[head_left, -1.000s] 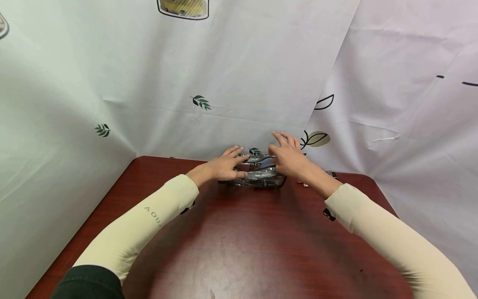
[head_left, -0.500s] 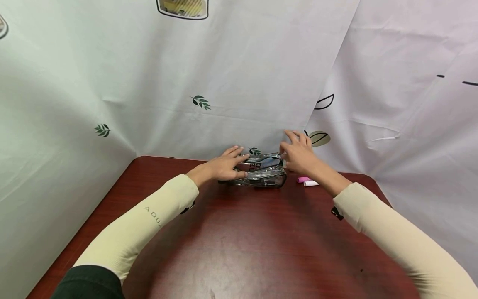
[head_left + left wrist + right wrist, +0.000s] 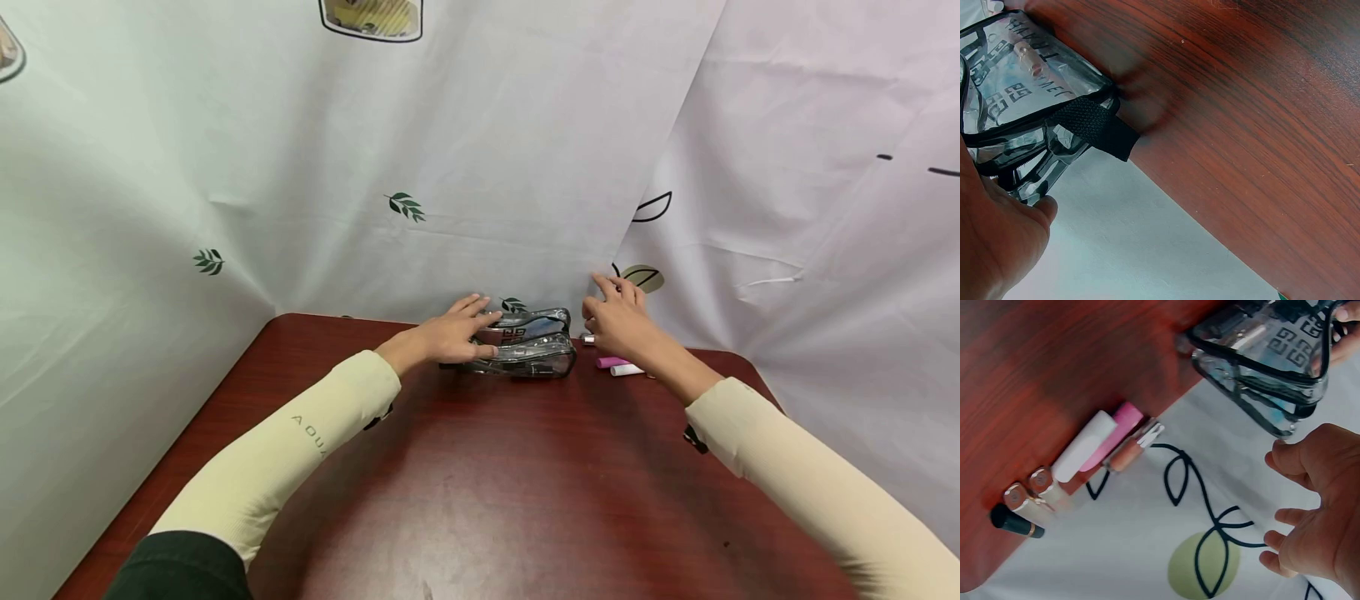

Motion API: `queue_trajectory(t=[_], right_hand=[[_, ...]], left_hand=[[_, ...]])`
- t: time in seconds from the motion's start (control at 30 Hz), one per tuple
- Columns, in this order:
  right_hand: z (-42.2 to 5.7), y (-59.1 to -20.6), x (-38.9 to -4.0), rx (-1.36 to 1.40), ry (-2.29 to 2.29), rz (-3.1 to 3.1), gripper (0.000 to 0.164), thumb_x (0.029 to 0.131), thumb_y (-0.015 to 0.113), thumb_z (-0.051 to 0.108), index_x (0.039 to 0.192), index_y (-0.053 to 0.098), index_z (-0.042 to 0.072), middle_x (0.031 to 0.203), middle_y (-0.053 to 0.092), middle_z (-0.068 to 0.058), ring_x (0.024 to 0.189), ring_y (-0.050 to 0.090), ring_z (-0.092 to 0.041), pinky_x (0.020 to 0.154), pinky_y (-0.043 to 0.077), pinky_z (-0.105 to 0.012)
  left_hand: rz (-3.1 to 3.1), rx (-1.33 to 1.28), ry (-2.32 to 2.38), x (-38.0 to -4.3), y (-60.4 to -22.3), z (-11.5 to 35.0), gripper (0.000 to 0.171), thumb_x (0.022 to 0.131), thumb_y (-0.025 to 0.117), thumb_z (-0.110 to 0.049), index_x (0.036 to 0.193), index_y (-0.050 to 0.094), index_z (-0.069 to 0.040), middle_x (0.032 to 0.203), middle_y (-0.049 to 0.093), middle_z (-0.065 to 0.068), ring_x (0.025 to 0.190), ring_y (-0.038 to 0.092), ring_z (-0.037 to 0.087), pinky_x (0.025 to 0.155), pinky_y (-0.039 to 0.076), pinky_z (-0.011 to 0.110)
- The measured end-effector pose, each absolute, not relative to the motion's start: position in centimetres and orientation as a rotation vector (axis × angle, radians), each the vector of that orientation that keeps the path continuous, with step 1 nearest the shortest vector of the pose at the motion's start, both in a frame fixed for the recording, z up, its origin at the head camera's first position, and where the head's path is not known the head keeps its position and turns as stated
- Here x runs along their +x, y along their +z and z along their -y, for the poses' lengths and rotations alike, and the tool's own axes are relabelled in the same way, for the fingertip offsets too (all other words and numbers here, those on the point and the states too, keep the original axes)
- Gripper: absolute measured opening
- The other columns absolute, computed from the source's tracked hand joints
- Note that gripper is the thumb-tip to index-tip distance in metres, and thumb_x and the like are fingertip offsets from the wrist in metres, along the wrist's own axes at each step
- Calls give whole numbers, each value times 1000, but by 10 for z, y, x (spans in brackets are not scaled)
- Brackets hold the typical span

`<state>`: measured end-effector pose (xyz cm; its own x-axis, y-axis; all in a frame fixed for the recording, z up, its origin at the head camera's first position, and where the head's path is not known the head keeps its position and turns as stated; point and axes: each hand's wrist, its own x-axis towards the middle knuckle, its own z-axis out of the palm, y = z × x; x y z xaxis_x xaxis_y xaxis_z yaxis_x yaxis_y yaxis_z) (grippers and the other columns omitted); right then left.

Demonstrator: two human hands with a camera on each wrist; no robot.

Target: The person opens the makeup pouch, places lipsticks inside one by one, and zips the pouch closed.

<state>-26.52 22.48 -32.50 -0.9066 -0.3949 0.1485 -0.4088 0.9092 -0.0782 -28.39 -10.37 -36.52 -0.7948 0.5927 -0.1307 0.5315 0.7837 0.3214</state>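
Observation:
A clear cosmetic bag (image 3: 551, 354) with black trim and a dark logo lies near the back edge of the table. My left hand (image 3: 448, 333) rests on its left part, fingers spread and thumb at the front rim. Through the plastic in the right wrist view, a shiny tube (image 3: 1250, 336) shows inside the bag. My right hand (image 3: 618, 325) is just right of the bag, holding nothing, fingers loosely bent and apart. Near it lie a pink tube (image 3: 1112, 436), a white tube (image 3: 1085, 445) and a clear lip gloss tube (image 3: 1135, 445).
Further along the table edge stand two small bottles with brown caps (image 3: 1027, 487), and a black lipstick (image 3: 1016, 520) with a gold band. A white patterned cloth (image 3: 487, 167) hangs right behind the table (image 3: 480, 467). A black strap (image 3: 1097, 128) sticks out from the bag's end.
My right hand has moved right, away from the bag's opening, uncovering its right end and the pink and white tubes. My left hand has stayed on the bag.

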Motion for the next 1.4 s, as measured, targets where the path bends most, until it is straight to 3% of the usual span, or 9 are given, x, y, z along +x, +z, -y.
queue_trajectory(t=[0.3, 0.63, 0.9, 1.13, 1.4], right_hand=[[-237, -341, -268, 626, 146, 2953, 16, 104, 71, 10, 117, 75, 3, 178, 32, -37, 161, 29, -66, 126, 24, -84], [-252, -357, -266, 600, 125, 3000, 8, 105, 69, 11, 107, 74, 5, 176, 33, -40, 161, 27, -67, 128, 21, -83], [-276, -365, -259, 519, 110, 3046, 7, 103, 69, 11, 101, 74, 7, 177, 31, -40, 161, 23, -68, 127, 20, -84], [-292, -371, -255, 530, 57, 3039, 17, 97, 77, 11, 113, 78, 4, 171, 38, -43, 157, 28, -71, 124, 26, -85], [-303, -387, -256, 524, 36, 3023, 12, 94, 79, 11, 102, 76, 3, 168, 40, -45, 152, 35, -72, 122, 28, -86]], left_hand=[[-2752, 857, 384, -282, -367, 106, 84, 114, 55, -60, 182, 24, -22, 193, 1, 8, 180, -7, 30, 140, 23, 69], [-2754, 844, 374, -281, -367, 106, 84, 114, 55, -61, 183, 24, -23, 193, 1, 7, 180, -8, 29, 139, 24, 71], [-2750, 876, 349, -285, -366, 104, 84, 114, 53, -62, 183, 21, -25, 193, -1, 6, 180, -9, 28, 142, 20, 65], [-2749, 873, 358, -284, -365, 105, 85, 114, 54, -62, 183, 22, -25, 193, 0, 6, 180, -8, 28, 142, 22, 66], [-2751, 863, 355, -283, -364, 104, 85, 114, 55, -62, 183, 22, -25, 193, 0, 5, 180, -9, 28, 141, 23, 67]])
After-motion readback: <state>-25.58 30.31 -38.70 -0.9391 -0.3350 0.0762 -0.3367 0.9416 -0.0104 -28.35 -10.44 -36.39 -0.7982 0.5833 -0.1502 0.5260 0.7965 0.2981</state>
